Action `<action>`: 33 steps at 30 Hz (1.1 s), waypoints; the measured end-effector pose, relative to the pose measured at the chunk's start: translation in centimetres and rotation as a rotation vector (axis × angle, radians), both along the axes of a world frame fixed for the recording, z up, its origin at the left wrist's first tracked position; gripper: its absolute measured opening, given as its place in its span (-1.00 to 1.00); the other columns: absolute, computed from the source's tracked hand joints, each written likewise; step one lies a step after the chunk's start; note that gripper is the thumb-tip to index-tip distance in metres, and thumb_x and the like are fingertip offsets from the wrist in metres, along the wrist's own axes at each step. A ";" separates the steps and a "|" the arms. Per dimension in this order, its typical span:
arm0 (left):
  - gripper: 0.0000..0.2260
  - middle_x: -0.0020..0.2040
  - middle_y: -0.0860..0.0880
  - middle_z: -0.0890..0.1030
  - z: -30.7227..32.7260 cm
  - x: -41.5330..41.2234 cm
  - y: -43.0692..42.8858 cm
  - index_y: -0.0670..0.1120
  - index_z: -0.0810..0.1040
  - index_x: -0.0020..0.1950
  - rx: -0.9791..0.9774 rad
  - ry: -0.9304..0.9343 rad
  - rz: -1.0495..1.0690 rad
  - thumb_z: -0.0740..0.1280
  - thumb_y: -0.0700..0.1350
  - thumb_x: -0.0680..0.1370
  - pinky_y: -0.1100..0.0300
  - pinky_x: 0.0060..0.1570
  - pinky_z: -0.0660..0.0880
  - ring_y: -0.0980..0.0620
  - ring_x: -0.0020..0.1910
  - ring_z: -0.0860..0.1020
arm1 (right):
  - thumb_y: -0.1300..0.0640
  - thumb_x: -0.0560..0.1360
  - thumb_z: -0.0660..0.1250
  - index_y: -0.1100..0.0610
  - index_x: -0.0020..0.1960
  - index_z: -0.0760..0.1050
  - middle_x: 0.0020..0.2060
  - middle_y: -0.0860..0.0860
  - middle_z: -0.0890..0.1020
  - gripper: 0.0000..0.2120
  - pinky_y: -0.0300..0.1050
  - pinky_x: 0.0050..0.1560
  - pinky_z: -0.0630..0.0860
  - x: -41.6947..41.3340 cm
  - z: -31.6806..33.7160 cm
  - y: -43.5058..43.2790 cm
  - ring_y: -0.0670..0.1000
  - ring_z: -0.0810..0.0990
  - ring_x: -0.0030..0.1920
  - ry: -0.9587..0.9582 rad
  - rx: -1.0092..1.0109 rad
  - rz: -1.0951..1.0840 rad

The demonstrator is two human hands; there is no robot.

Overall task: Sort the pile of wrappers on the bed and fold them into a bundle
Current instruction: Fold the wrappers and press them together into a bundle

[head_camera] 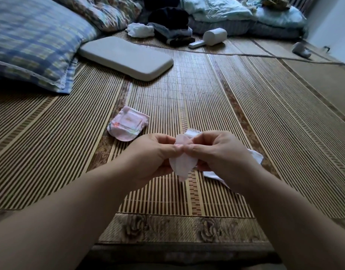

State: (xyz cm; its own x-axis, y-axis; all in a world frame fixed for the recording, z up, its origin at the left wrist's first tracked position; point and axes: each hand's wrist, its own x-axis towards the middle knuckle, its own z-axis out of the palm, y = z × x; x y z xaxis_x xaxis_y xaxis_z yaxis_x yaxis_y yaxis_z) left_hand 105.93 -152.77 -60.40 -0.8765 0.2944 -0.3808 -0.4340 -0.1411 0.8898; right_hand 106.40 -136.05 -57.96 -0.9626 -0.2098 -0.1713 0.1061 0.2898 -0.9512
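Both hands meet over the bamboo mat (216,90) on the bed. My left hand (152,154) and my right hand (220,151) pinch the same pale pink wrapper (182,165), thumbs touching at its middle; its lower end hangs down between the hands and its top peeks above the fingers. A second pink wrapper with a flower print (127,123) lies flat on the mat, up and to the left of my left hand. A white wrapper (255,155) lies on the mat under my right hand, mostly hidden by it.
A flat grey pad (126,56) lies further up the mat. A plaid pillow (31,39) fills the far left. Dark clothes (169,24), a white cloth (140,30), a white cylinder device (212,38) and pale blue bedding (245,14) line the back.
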 end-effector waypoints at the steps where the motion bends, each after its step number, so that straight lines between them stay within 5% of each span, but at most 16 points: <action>1: -0.79 -0.03 -0.22 0.68 0.1 0.1 0.1 -0.23 0.55 0.08 0.009 0.010 0.009 0.36 -0.21 0.47 0.12 -0.18 0.63 -0.13 -0.06 0.67 | 0.19 0.43 0.41 0.21 -0.17 0.61 -0.25 0.16 0.68 -0.92 -0.12 -0.27 0.61 0.0 -0.1 -0.3 0.05 0.68 -0.25 0.020 -0.002 -0.005; 7: -0.78 -0.01 -0.25 0.67 -0.3 0.0 -0.3 -0.24 0.59 0.07 -0.057 0.034 0.033 0.26 -0.14 0.56 0.04 -0.10 0.61 -0.16 -0.03 0.66 | 0.23 0.49 0.27 0.24 -0.10 0.64 -0.20 0.19 0.70 -0.82 -0.02 -0.15 0.60 0.0 -0.1 -0.8 0.09 0.68 -0.21 -0.042 -0.027 0.028; 11: -0.70 -0.06 -0.25 0.67 -0.5 0.2 -0.3 -0.23 0.61 0.01 -0.100 0.052 0.012 0.37 0.00 0.47 0.09 -0.20 0.60 -0.14 -0.10 0.67 | 0.32 0.46 0.20 0.25 -0.11 0.64 -0.16 0.22 0.69 -0.77 -0.02 -0.14 0.54 0.1 -0.3 -1.0 0.09 0.62 -0.20 -0.083 0.000 0.071; 17: -0.90 0.01 -0.20 0.62 -1.0 -0.8 -1.0 -0.17 0.52 0.02 -0.134 0.062 0.124 0.26 -0.22 0.55 0.10 -0.19 0.62 -0.08 -0.11 0.67 | 0.26 0.44 0.36 0.13 -0.07 0.57 -0.13 0.15 0.70 -0.90 -0.21 -0.29 0.58 0.1 -0.6 -1.0 -0.01 0.69 -0.21 -0.085 -0.007 -0.011; 22: -0.82 0.09 -0.17 0.59 -0.6 -3.2 -2.9 -0.11 0.49 0.10 0.206 0.116 0.591 0.19 -0.30 0.56 0.11 -0.20 0.61 -0.07 -0.10 0.68 | 0.09 0.45 0.37 -0.01 0.05 0.55 -0.02 -0.05 0.67 -0.82 -0.29 -0.20 0.52 -1.2 -0.9 1.6 -0.15 0.64 -0.12 0.189 0.348 -0.104; 26: -0.75 0.16 -0.18 0.58 -1.9 -5.1 -4.6 -0.10 0.48 0.18 0.239 0.018 0.855 0.13 -0.31 0.59 -0.01 -0.15 0.62 -0.16 0.03 0.62 | -0.01 0.35 0.47 -0.06 0.35 0.39 0.22 -0.03 0.56 -0.40 -0.24 -0.04 0.41 -2.3 -1.9 4.7 -0.08 0.53 0.03 0.208 0.870 -0.031; 28: -0.71 0.21 -0.22 0.55 -2.5 -5.7 -5.4 -0.14 0.47 0.24 0.272 -0.030 0.917 0.10 -0.33 0.59 -0.12 -0.10 0.61 -0.20 0.08 0.60 | -0.04 0.30 0.51 -0.12 0.39 0.33 0.26 -0.02 0.51 -0.29 -0.35 -0.20 0.44 -2.3 -2.4 5.5 -0.12 0.51 -0.04 0.026 0.870 0.056; 31: -0.72 0.15 -0.17 0.57 -3.2 -6.2 -6.0 -0.16 0.46 0.23 0.245 -0.069 0.972 0.09 -0.35 0.59 0.09 -0.38 0.62 -0.11 -0.02 0.62 | -0.09 0.28 0.52 -0.16 0.39 0.30 0.32 -0.05 0.43 -0.26 -0.49 -0.50 0.28 -2.4 -3.0 6.1 -0.13 0.46 -0.03 -0.044 0.961 0.133; 33: -0.72 0.07 -0.15 0.59 -3.6 -6.4 -6.0 -0.13 0.47 0.19 0.234 -0.088 0.969 0.10 -0.36 0.58 0.20 -0.50 0.55 -0.07 -0.10 0.62 | -0.10 0.27 0.52 -0.16 0.39 0.30 0.30 -0.08 0.43 -0.25 -0.47 -0.54 0.24 -2.5 -3.2 6.1 -0.15 0.42 -0.10 -0.025 0.966 0.123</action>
State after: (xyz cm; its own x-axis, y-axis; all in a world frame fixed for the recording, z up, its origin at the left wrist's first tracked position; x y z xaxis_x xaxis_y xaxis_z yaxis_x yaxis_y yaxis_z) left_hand 99.54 -158.73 -64.00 -0.7494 -0.4561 -0.4799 -0.1022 -0.6365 0.7645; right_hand 103.90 -129.93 -61.16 -0.9370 -0.0667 -0.3428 0.0403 0.9543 -0.2960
